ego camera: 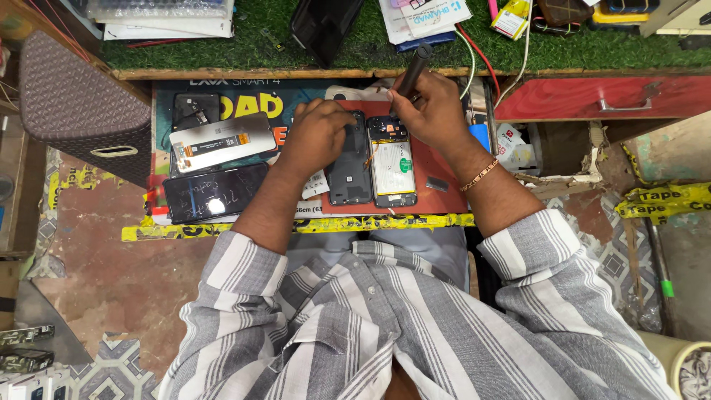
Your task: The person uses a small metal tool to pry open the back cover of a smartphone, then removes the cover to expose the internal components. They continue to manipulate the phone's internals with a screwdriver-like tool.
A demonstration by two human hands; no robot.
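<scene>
From the head view, the right hand [432,111] grips a black screwdriver [412,72], tip seemingly on the opened phone [392,161] lying on the red mat [438,164] on the table. The left hand [318,133] rests curled on the black back cover [349,170] beside it.

I see a loose shirt [385,326] in grey and white vertical stripes, its sleeves rolled up above the elbows into thick cuffs. The forearms are bare. A thin gold-coloured chain bracelet [480,175] circles the right wrist. The left hand [320,133] and right hand [433,111] wear no rings that I can make out.
</scene>
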